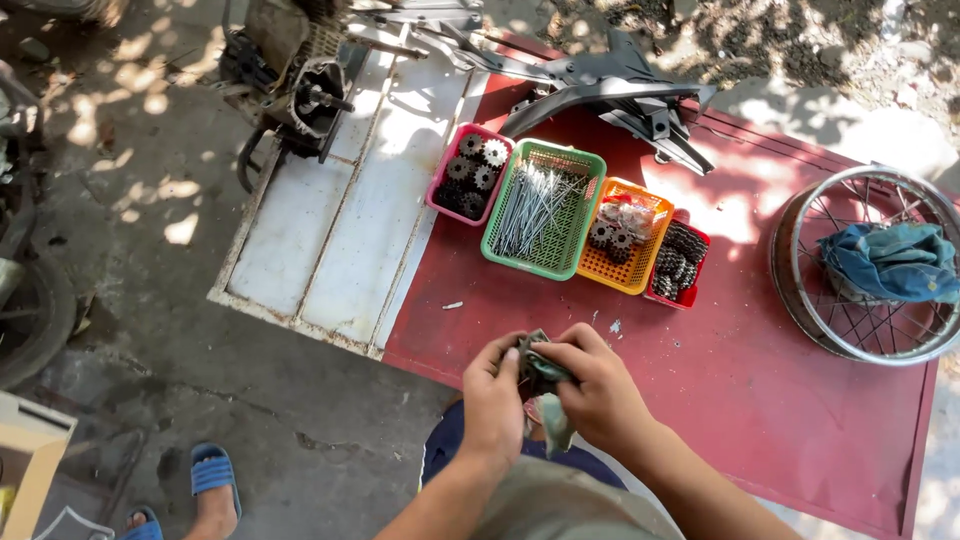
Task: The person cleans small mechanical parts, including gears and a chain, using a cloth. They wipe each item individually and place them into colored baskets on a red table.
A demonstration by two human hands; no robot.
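Both hands sit closest to the camera, low in the frame above the person's lap, at the near edge of the red counter (760, 400). Left hand (493, 398) and right hand (598, 390) are closed from either side around a small dark metal part (527, 362) wrapped in a greenish rag (548, 405) — fingers curled and pressed on it, the rag's loose end hanging below the right hand. What kind of part it is cannot be told; most of it is hidden by cloth and fingers.

Beyond the hands, well apart from them, four small baskets stand side by side in a slanted row. A pink basket (444, 171) holds dark sprockets, a green basket (571, 259) holds a heap of thin metal spokes, an orange basket (610, 272) holds more gears plus a clear bag, and a red basket (693, 292) holds dark chain-like parts. Behind the row lies a black plastic fender (610, 90).

At the right a spoked wheel rim (790, 290) lies flat on the counter with a crumpled blue cloth (885, 260) inside it. To the left a white panelled sheet (330, 230) carries an engine block (290, 70) at its far end — on the concrete floor below, a foot in a blue sandal (212, 475) shows.
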